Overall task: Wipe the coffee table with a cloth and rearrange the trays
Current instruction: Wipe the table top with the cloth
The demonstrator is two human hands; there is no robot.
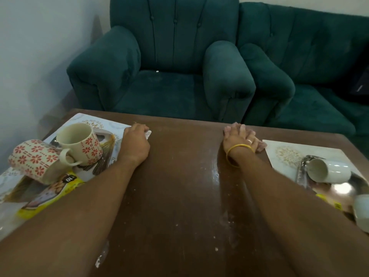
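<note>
Head view: left hand [136, 140] grips the inner corner of left tray [79, 118] at 9 o'clock. Right hand [239, 138] lies flat and released on bench [179, 176], touching the corner of right tray [276, 145] at 3 o'clock. No cloth visible.

Left tray [79, 117], right tray [276, 147] cut by frame edges.

Glossy wood table [179, 186] before me, dusted with pale crumbs, matt plush cloth armchair [169, 86], smooth tray [85, 117], glazed ceramic mug [79, 142], shiny metal plate [349, 186], my gold-coloured bangle [242, 145].
</note>
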